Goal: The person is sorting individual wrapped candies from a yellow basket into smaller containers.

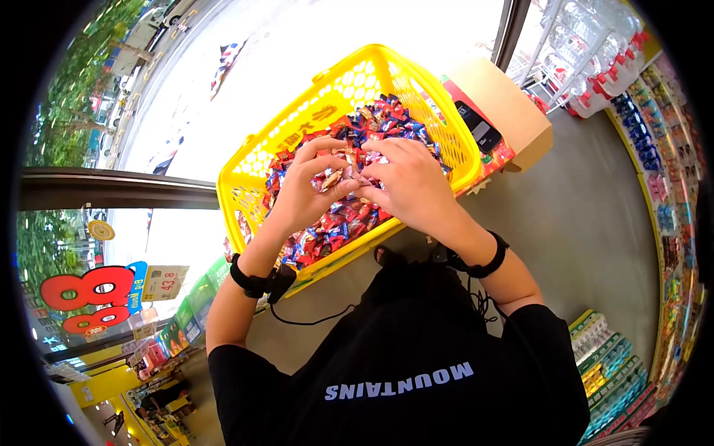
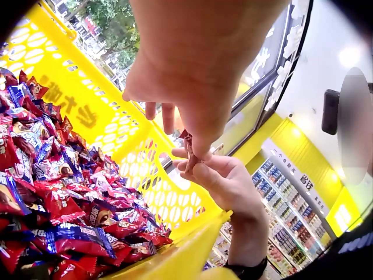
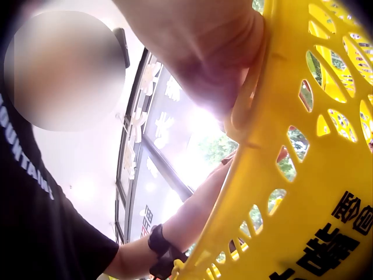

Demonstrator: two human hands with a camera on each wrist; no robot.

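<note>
Over the yellow basket (image 1: 253,171) in the head view, your left hand (image 1: 306,189) and right hand (image 1: 410,184) meet with curled fingers on one small sweet (image 1: 332,178), just above the heap of red and blue wrapped sweets (image 1: 335,227). From the left wrist, your left hand pinches the sweet's top while your right hand's fingertips grip its lower end. At the right wrist, your right hand lies against the basket's rim, fingers out of sight.

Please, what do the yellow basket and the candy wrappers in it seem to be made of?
Yellow basket: likely moulded plastic, smooth, slightly glossy; uniform colour, lattice wall. Candy wrappers: probably thin plastic film or foil, shiny and crinkled.
</note>
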